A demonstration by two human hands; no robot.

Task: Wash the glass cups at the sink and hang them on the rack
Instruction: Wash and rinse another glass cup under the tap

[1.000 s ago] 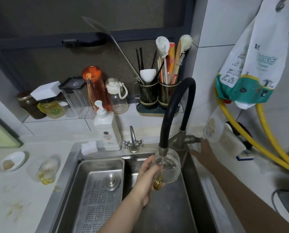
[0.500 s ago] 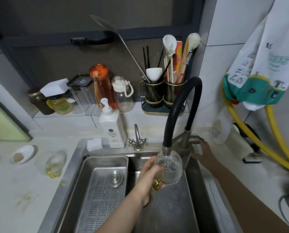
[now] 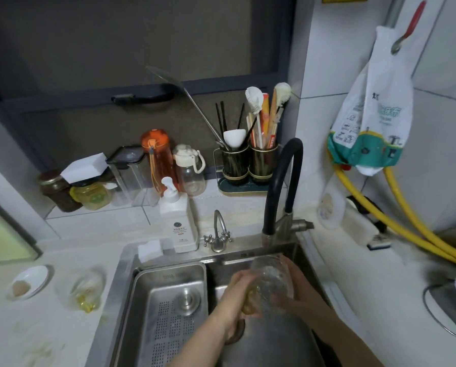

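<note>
A clear textured glass cup (image 3: 270, 280) with an amber handle is held over the steel sink (image 3: 258, 340), just below and in front of the black faucet hose (image 3: 277, 181). My left hand (image 3: 238, 292) grips it by the handle side. Against the cup's right side my right hand (image 3: 294, 290) wraps round the glass. Another glass cup (image 3: 85, 290) with a yellow handle lies on the white counter left of the sink. No hanging rack for cups is in view.
A perforated steel drain tray (image 3: 168, 308) fills the sink's left half. A soap pump bottle (image 3: 177, 223), a small tap (image 3: 217, 234) and a white sponge (image 3: 150, 250) stand behind it. Jars, bottles and utensil holders (image 3: 248, 165) line the ledge. Yellow hoses (image 3: 407, 229) run at right.
My right hand left the faucet lever and came onto the cup. The cup moved down and away from the hose's outlet, and is now held in both hands.
</note>
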